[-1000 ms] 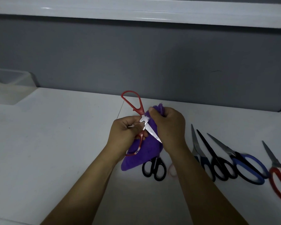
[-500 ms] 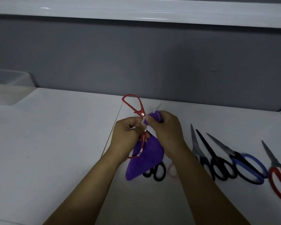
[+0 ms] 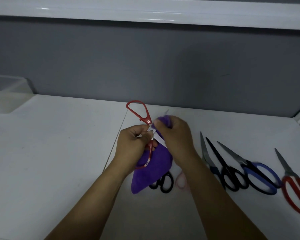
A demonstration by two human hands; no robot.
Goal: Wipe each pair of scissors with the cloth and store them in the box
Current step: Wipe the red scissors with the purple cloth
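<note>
As right hand wipes, cloth gripped, scissors blade reappears

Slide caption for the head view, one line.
Left hand holds open red-handled scissors while right hand grips a purple cloth around one blade; other pairs lie on the white table.

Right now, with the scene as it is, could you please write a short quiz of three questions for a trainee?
1. True or false: the left hand holds a pair of red-handled scissors.
2. Which hand presses the purple cloth round the blade? A left, B right, C neither.
3. Fill in: the box stands at the far ___ side of the table.
Key: 1 true; 2 B, the right hand; 3 left.
</note>
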